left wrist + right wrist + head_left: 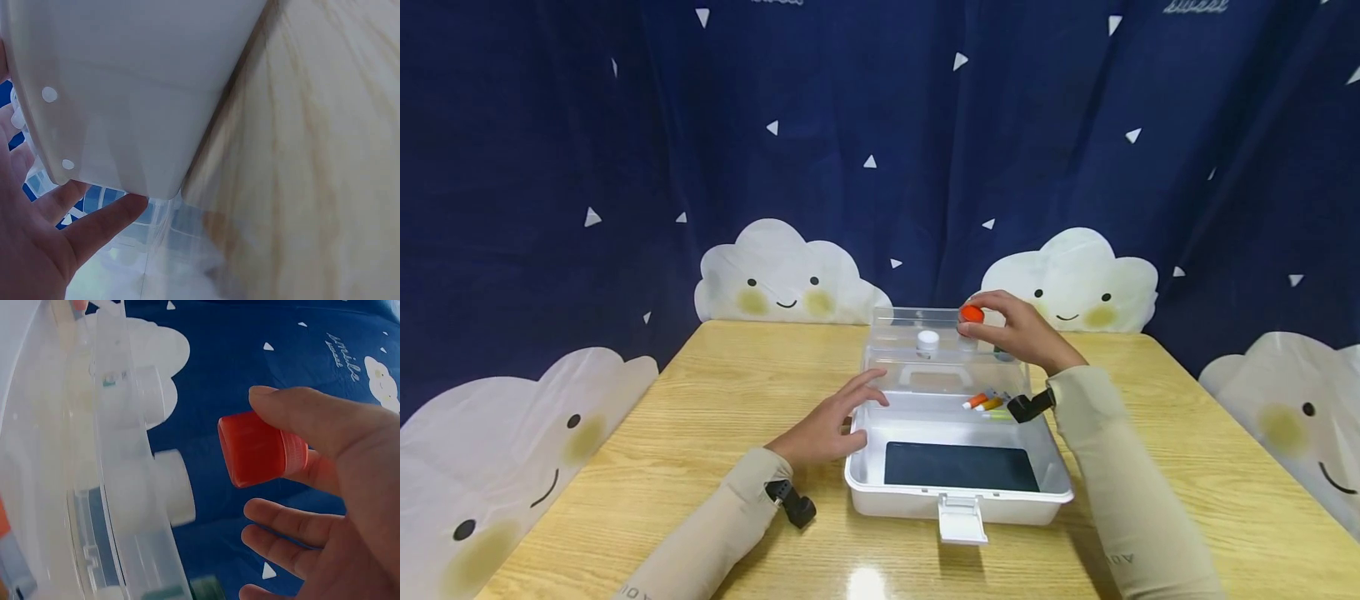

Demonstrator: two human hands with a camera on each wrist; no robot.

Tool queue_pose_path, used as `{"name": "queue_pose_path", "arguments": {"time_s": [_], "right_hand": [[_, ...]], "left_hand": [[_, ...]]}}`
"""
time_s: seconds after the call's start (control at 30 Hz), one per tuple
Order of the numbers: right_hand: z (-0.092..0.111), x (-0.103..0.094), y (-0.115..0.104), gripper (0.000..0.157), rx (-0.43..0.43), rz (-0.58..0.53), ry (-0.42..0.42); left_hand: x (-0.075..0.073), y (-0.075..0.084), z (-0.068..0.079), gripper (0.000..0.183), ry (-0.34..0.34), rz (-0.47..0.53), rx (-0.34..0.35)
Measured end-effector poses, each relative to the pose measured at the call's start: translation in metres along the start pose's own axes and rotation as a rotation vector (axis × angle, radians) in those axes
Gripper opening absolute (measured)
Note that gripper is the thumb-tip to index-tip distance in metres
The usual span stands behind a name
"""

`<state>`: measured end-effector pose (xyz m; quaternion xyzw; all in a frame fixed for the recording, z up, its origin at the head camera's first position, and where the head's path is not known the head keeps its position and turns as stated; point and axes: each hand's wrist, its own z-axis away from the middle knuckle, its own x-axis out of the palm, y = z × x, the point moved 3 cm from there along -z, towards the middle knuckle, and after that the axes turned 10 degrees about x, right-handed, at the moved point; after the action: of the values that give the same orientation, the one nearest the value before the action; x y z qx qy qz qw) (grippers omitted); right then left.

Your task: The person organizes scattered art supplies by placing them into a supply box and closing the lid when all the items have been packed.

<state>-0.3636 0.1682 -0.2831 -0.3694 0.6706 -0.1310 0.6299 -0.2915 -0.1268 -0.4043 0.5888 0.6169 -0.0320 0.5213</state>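
Note:
My right hand (1018, 333) pinches a small red jar (256, 450) between thumb and finger, its other fingers spread loosely. The jar is held above the raised clear trays (895, 317) of a white storage box (887, 502), apart from them in the right wrist view. White-lidded jars (175, 487) stand in those trays, and a dark green lid (206, 589) shows at the lower edge. Along the box's left side lies my left hand (827, 425), fingers relaxed and holding nothing. In the left wrist view its fingertips meet the edge of the box wall (125, 94).
A dark flat panel (958, 467) lies on the box floor. Orange and yellow pen-like tubes (990, 404) sit at the right of a tray. The front latch (961, 525) hangs down over the wooden table (760, 367). Behind the table hangs a blue curtain (850, 192).

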Motion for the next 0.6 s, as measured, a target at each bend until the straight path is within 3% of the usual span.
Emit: {"name": "queue_pose_path", "arguments": {"time_s": [0.6], "right_hand": [[-0.014,0.021,-0.024,0.044,-0.012,-0.023,-0.067]], "left_hand": [[-0.001,0.001,0.000,0.044,0.002,-0.010,0.014]]}}
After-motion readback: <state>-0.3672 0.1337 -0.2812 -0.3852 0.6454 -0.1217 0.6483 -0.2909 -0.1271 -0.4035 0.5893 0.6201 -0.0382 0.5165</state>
